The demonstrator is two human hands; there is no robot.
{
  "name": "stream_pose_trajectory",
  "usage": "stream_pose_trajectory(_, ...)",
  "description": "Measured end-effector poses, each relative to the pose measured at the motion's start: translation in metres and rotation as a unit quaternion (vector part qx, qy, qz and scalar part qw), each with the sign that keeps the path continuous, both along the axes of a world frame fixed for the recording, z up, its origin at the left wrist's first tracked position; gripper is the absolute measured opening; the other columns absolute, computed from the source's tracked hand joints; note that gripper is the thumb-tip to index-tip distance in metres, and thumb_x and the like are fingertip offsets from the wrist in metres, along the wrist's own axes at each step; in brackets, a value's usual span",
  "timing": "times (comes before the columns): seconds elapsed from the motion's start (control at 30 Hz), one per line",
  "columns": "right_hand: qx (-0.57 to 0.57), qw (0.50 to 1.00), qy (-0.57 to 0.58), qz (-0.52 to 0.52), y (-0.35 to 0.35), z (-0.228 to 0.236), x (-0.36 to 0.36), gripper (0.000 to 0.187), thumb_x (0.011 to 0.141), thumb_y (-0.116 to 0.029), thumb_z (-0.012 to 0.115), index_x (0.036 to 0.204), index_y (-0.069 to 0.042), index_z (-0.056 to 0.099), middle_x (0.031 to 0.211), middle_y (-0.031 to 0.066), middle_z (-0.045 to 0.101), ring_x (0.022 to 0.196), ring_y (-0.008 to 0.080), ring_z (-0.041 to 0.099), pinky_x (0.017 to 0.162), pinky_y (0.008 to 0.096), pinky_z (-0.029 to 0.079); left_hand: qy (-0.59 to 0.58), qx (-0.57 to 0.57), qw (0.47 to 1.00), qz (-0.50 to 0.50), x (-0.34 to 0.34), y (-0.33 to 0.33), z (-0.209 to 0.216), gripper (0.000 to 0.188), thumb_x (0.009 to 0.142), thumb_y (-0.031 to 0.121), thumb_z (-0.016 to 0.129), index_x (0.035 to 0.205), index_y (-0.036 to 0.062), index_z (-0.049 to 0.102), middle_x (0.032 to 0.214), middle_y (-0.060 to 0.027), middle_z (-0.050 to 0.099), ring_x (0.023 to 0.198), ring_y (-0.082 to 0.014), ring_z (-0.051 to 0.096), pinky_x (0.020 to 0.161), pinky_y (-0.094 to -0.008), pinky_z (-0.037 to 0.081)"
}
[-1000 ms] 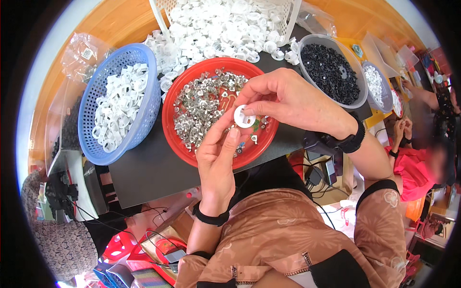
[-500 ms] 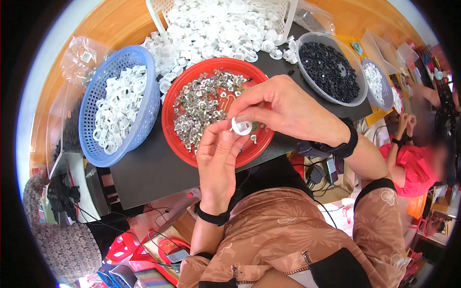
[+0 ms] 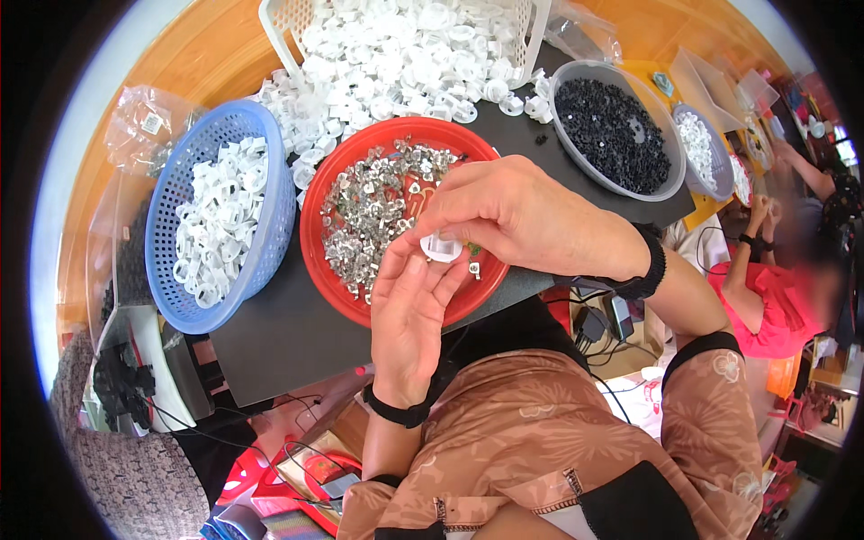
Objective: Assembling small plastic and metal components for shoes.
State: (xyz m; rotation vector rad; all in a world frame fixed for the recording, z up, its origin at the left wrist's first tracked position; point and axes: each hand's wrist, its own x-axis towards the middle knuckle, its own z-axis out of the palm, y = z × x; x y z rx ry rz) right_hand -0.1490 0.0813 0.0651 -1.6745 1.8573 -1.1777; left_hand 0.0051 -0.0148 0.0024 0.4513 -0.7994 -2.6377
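The dish (image 3: 313,261) is on the table (image 3: 297,346), with metal bits (image 3: 364,220) in it. The left hand (image 3: 409,315) and right hand (image 3: 526,216) are over the dish, with one piece (image 3: 443,250) between them. Left of the dish is a basket (image 3: 275,243) with parts (image 3: 220,211) in it. Behind the dish is a crate (image 3: 538,36), with a big pile (image 3: 405,63) in it and spilling out in front. Right of the crate is a tub (image 3: 655,106) of little bits (image 3: 612,135). Right of that is a bowl (image 3: 723,175).
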Motion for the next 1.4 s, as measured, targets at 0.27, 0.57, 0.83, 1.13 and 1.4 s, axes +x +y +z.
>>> stream_pose_trajectory(0.27,0.027,0.983,0.106,-0.150,-0.008,-0.011,-0.056,0.016,0.079,-0.008,0.062,0.090,0.000,0.071,0.079,0.0168,0.069,0.073,0.0294,0.068,0.070,0.0361,0.054,-0.008,-0.043,0.999,0.011,0.000,-0.007,-0.005,0.028,0.096,0.008,0.054,0.123,0.0027,0.051,0.117,-0.0099,0.059,0.109,-0.0226,0.061,0.098,-0.0378,0.050)
stream_pose_trajectory(0.57,0.108,0.943,0.270,-0.162,-0.010,-0.046,-0.072,0.008,0.080,-0.010,0.063,0.082,-0.005,0.068,0.084,0.0122,0.061,0.078,0.0318,0.062,0.070,0.0412,0.050,-0.002,-0.031,0.999,0.020,-0.002,-0.008,-0.008,0.042,0.097,0.007,0.050,0.138,0.0022,0.043,0.121,-0.0129,0.060,0.111,-0.0234,0.061,0.100,-0.0377,0.049)
stream_pose_trajectory(0.83,0.177,0.934,0.289,-0.112,-0.023,-0.041,-0.067,0.009,0.080,-0.010,0.062,0.081,-0.004,0.069,0.084,0.0133,0.062,0.081,0.0330,0.063,0.073,0.0423,0.050,0.009,-0.013,1.000,0.012,0.001,-0.010,-0.009,0.035,0.097,0.005,0.051,0.132,-0.0005,0.049,0.121,-0.0112,0.059,0.113,-0.0204,0.058,0.101,-0.0390,0.048)
stream_pose_trajectory(1.13,0.118,0.947,0.273,-0.119,-0.026,-0.041,-0.070,0.009,0.077,-0.008,0.061,0.079,-0.002,0.068,0.082,0.0146,0.064,0.079,0.0344,0.064,0.072,0.0424,0.051,0.000,-0.024,1.000,0.017,0.001,-0.009,-0.012,0.042,0.097,0.009,0.050,0.137,-0.0003,0.043,0.123,-0.0138,0.059,0.113,-0.0238,0.059,0.101,-0.0376,0.048)
stream_pose_trajectory(1.4,0.113,0.930,0.331,-0.112,-0.031,-0.039,-0.057,0.005,0.075,-0.008,0.066,0.077,-0.005,0.069,0.082,0.0132,0.065,0.078,0.0317,0.065,0.070,0.0414,0.051,0.001,-0.028,0.999,0.028,0.002,-0.009,-0.011,0.040,0.096,0.010,0.051,0.135,0.0001,0.045,0.122,-0.0138,0.059,0.113,-0.0241,0.059,0.102,-0.0388,0.047)
